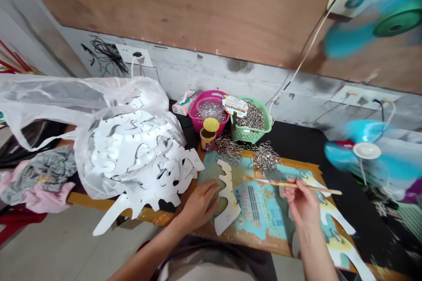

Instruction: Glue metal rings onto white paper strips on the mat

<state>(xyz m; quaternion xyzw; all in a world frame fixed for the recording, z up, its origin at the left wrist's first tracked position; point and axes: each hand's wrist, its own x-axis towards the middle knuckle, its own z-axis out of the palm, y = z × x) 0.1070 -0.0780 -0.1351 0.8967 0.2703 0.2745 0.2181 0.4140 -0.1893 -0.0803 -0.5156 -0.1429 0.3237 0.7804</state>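
My right hand (pixel 301 202) is closed around the wooden handle of a brush (pixel 325 190), whose tip points left over the board. My left hand (pixel 202 204) lies flat with fingers stretched out, at the left edge of a white cut-out piece (pixel 227 191) with a scalloped edge. Yellowish smears show on that piece. To the right of my right hand lie several similar white pieces (pixel 341 217) with yellow smears and metal clips on them. Loose metal clips form a heap (pixel 265 158) behind the brush. An opened tin (pixel 208 144) with a yellow lid stands beyond my left hand.
A clear plastic bag (pixel 84 162) full of white cut-outs fills the left. Pink (pixel 194 118) and green (pixel 250 135) baskets of metal clips stand at the back, near a tissue pack (pixel 183 104). Two blue fans (pixel 392 26) spin at the right. Crumpled cloths (pixel 42 180) lie far left.
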